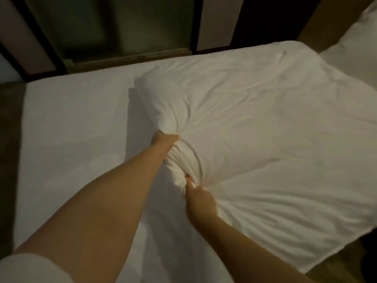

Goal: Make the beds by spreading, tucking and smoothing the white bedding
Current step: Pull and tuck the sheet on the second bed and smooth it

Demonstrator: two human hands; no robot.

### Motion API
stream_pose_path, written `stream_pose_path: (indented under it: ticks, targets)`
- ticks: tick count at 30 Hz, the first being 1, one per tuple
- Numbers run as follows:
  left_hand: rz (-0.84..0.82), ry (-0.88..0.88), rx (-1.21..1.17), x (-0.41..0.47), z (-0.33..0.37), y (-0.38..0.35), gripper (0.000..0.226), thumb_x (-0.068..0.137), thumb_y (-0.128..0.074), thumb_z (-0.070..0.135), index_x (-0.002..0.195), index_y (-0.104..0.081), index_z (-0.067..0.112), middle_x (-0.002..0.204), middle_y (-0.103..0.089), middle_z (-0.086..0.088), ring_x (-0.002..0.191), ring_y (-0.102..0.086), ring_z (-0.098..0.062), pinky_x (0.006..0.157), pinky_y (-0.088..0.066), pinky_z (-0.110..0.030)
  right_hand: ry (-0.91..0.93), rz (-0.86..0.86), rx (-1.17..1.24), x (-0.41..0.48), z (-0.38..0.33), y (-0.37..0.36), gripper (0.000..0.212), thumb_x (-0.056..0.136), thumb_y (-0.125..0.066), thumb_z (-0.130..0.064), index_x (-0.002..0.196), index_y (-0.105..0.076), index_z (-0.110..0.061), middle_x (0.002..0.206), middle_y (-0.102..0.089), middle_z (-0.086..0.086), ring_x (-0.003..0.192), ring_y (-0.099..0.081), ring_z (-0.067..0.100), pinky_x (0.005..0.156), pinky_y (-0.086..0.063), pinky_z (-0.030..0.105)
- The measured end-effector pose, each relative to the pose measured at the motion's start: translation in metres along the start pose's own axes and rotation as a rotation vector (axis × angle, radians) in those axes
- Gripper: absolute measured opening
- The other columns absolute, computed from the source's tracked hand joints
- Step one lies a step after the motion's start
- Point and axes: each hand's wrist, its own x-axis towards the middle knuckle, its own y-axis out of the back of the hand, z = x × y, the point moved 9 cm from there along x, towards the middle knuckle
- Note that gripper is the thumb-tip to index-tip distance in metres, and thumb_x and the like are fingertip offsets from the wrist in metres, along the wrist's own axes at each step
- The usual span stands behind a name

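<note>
Gripping the white duvet [265,123] with both hands, close to the middle of the bed. Clenching a thick gather of cloth at the duvet's folded left edge with the left hand [164,139], fingers curled tight round it and mostly hidden in the folds. Clutching a second gather with the right hand [201,203], just nearer the near edge of the bed, fingers curled in with the tips buried in the fabric. Separated only by a short roll of bunched cloth between the two grips. Reaching in on bare forearms from the near edge, with a white sleeve [30,268] at the left shoulder.

Lying over the right half of the bed, puffed and rumpled, with creases fanning out to the right from both fists. Stretching to the far right corner and hanging a little past the near edge on the right. Doubled over along its left side into a plump fold, throwing a shadow onto the flat white sheet [71,129] covering the bare left half. Ending just short of a white pillow [355,43] at the far right corner. Backed along the far edge by a dark frame [195,23].
</note>
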Motion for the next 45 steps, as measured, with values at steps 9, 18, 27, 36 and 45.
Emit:
stream_pose_path:
  ticks: [9,18,27,36,45]
  targets:
    - [-0.152,0.315,0.175,-0.065,-0.156,0.123,0.064,0.096,-0.052,0.039,0.147,-0.027,0.011,0.147,-0.039,-0.011,0.13,-0.042,-0.029,0.101,-0.037,-0.035,0.073,-0.032,-0.194,-0.036,-0.092,-0.052,0.08,0.077,-0.066,-0.048,0.147,-0.036,-0.021,0.143,-0.035,0.031,0.137,-0.031,0.041,0.11,-0.023,0.057]
    - [-0.068,-0.134,0.666,-0.128,0.03,0.063,0.068,0.094,-0.046,0.042,0.151,-0.016,0.021,0.15,-0.034,-0.01,0.132,-0.039,-0.032,0.104,-0.039,-0.04,0.013,0.102,-0.146,-0.063,-0.044,0.09,0.072,0.098,-0.025,-0.054,0.152,0.012,-0.024,0.158,0.006,0.02,0.145,-0.011,0.041,0.116,0.002,0.052]
    - [0.014,-0.648,0.976,-0.28,0.258,-0.2,0.06,0.098,-0.039,0.043,0.151,-0.014,0.032,0.157,-0.021,-0.001,0.142,-0.024,-0.026,0.112,-0.023,-0.046,-0.087,0.401,0.055,-0.127,0.208,0.277,0.059,0.101,-0.029,-0.043,0.153,-0.014,-0.021,0.161,0.004,0.004,0.148,0.009,0.023,0.117,0.005,0.05]
    - [-0.09,-0.78,1.078,-0.368,0.319,-0.489,0.06,0.099,-0.033,0.045,0.151,-0.006,0.033,0.16,-0.008,0.0,0.146,-0.01,-0.022,0.115,-0.012,-0.05,-0.252,0.424,0.083,-0.18,0.527,0.339,0.063,0.101,-0.031,-0.039,0.153,0.001,-0.027,0.161,0.006,0.003,0.148,0.008,0.025,0.116,0.002,0.05]
    - [-0.138,-0.814,1.158,-0.338,0.372,-0.686,0.063,0.099,-0.033,0.045,0.151,0.0,0.032,0.16,-0.002,-0.002,0.147,-0.006,-0.023,0.115,-0.009,-0.052,-0.293,0.318,0.128,-0.113,0.718,0.331,0.061,0.101,-0.031,-0.037,0.153,0.0,-0.027,0.161,0.004,0.002,0.148,0.006,0.025,0.116,0.002,0.05]
